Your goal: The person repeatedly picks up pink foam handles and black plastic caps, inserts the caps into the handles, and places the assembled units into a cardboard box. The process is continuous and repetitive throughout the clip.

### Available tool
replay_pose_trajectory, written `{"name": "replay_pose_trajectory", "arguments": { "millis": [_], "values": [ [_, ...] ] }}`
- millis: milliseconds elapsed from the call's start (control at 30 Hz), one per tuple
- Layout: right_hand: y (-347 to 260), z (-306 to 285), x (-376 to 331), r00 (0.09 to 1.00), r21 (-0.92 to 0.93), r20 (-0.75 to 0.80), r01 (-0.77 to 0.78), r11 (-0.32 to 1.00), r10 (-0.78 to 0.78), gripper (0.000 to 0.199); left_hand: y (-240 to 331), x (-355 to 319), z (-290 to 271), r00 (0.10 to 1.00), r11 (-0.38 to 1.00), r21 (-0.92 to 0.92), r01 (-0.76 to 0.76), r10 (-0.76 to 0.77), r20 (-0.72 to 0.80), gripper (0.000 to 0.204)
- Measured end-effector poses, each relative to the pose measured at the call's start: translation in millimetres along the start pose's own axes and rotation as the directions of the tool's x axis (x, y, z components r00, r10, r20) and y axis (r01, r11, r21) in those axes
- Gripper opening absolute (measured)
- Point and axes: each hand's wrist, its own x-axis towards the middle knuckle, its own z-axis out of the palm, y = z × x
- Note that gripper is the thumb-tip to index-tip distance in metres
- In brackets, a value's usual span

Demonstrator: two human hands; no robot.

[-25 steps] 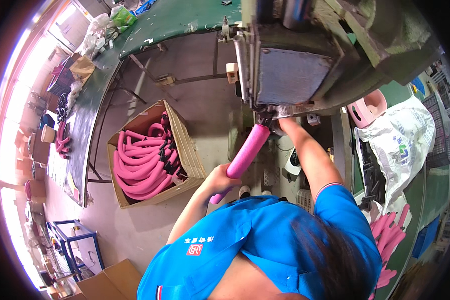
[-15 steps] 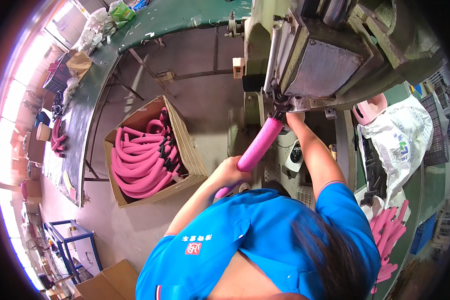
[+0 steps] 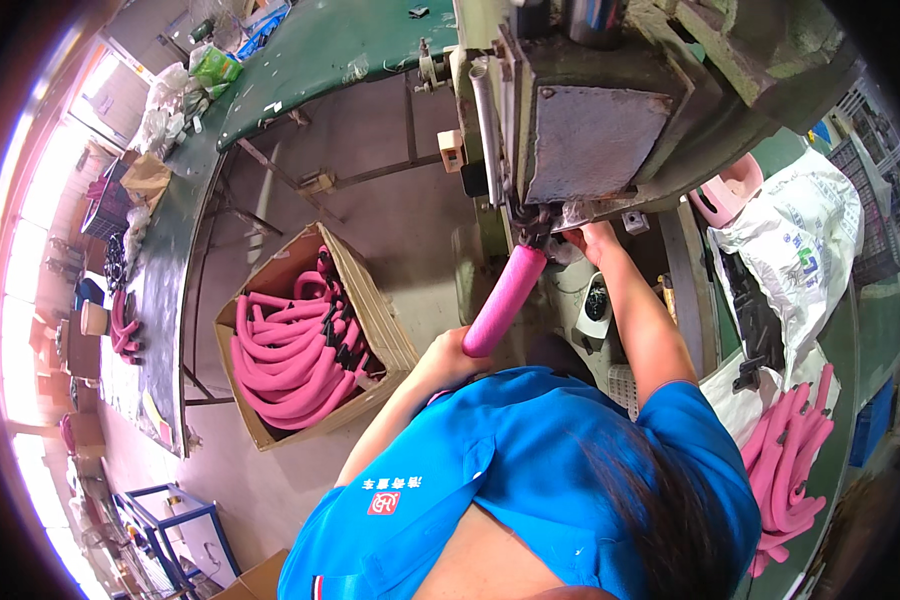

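My left hand is wrapped round the lower part of a pink foam-covered tube. The tube slants up and away to the right, and its upper end meets a dark metal fitting under the head of a big green press machine. My right hand reaches in beside that fitting, at the machine's lower edge. Its fingertips are partly hidden there, so what they hold, if anything, does not show. The tube's lower end is hidden behind my left hand and blue shirt.
A cardboard box of curved pink tubes with black ends stands on the floor at left. More pink tubes lie on the right-hand bench near a white sack, black parts and a pink bin. Green tables stand beyond.
The whole view has shifted, with the machine now further left in it. My right hand sits further to the right of the tube's upper end. My left hand keeps its hold on the tube.
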Motion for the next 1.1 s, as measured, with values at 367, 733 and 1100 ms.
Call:
{"name": "replay_pose_trajectory", "arguments": {
  "millis": [367,733,1100],
  "values": [
    [17,2,-26,0.897,-0.835,0.402,0.442,0.328,-0.185,0.010,6,-1,-5,0.992,0.975,-0.202,0.089,-0.069,0.106,0.022],
    [5,33,-23,0.876,-0.962,0.178,0.251,0.108,-0.448,0.029,1,-47,-13,1.000,1.000,0.019,0.010,-0.011,0.015,0.047],
    [53,12,70,0.898,-0.960,0.281,0.268,-0.087,-0.339,0.052,-61,-88,-26,0.986,0.900,-0.431,-0.067,-0.007,-0.167,0.052]
  ]
}}
